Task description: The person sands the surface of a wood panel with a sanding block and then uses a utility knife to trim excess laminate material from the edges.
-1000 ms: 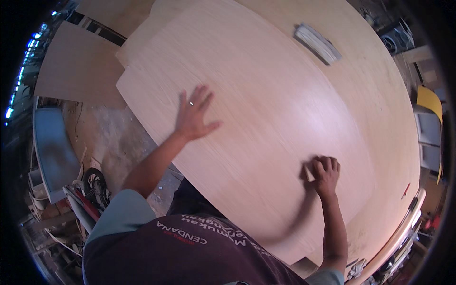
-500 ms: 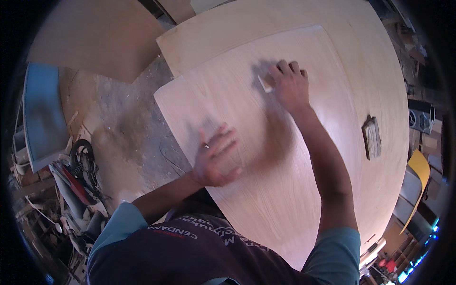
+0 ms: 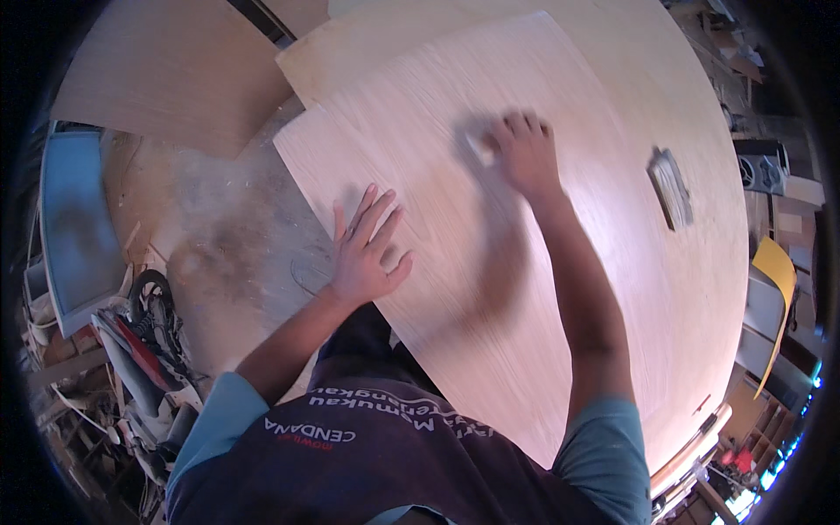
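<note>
Since half a second ago the right hand (image 3: 525,153) has slid a little toward the middle of the plywood sheet (image 3: 490,262), and the left hand (image 3: 363,254) now lies flat with its fingers spread rather than loosely curled. That left hand presses palm-down near the sheet's left edge, fingers wide and holding nothing; a ring shows faintly on one finger.

Motion blur smears the right hand. Its fingers are bent over a small pale block (image 3: 479,147), of which only a corner peeks out at the fingertips; what the block is made of cannot be told. A soft shadow trails beneath the forearm across the wood.

The plywood sheet rests on a larger pale panel (image 3: 630,52) of the bench, whose far edge bends away with the lens. To the right, well apart from both hands, a grey hand tool (image 3: 669,185) lies on the wood, too blurred to identify. Beyond the sheet's left edge the dusty floor (image 3: 210,236) shows, with another brown board (image 3: 175,70) lying farther off. A blue tray-like thing (image 3: 74,219) and a tangle of tools and cables (image 3: 144,324) sit at the left rim, cut off by the dark edge. The person's dark shirt (image 3: 367,464) hides the sheet's near edge.
</note>
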Demonstrator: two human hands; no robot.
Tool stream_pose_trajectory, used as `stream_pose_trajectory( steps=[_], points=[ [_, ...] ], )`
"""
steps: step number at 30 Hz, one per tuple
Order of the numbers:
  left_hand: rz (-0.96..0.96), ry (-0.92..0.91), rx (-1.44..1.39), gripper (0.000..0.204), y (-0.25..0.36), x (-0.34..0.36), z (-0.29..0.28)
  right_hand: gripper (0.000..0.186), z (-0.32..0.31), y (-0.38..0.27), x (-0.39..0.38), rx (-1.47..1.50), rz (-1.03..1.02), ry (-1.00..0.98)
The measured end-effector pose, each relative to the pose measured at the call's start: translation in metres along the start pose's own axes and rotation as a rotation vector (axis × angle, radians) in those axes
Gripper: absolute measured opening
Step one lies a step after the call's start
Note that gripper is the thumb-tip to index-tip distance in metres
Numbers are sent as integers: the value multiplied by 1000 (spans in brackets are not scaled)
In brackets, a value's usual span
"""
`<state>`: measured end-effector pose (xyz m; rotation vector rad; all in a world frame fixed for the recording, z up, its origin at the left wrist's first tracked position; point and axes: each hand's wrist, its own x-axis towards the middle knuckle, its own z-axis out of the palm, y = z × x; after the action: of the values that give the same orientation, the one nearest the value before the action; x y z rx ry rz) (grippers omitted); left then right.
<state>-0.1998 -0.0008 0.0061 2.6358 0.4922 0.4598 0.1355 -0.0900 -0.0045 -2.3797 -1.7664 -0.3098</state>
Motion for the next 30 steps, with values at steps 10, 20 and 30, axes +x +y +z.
stream_pose_trajectory(
  steps=[10,20,30],
  points=[
    [387,-332,82,75,89,42,82,33,-184,-10,-532,-23,619,-215],
    [315,-404,78,95,83,118,93,27,-117,41,-316,6,540,-182],
    [-39,-223,194,103,-81,187,44,29,40,82,129,-45,101,-68]
  ],
)
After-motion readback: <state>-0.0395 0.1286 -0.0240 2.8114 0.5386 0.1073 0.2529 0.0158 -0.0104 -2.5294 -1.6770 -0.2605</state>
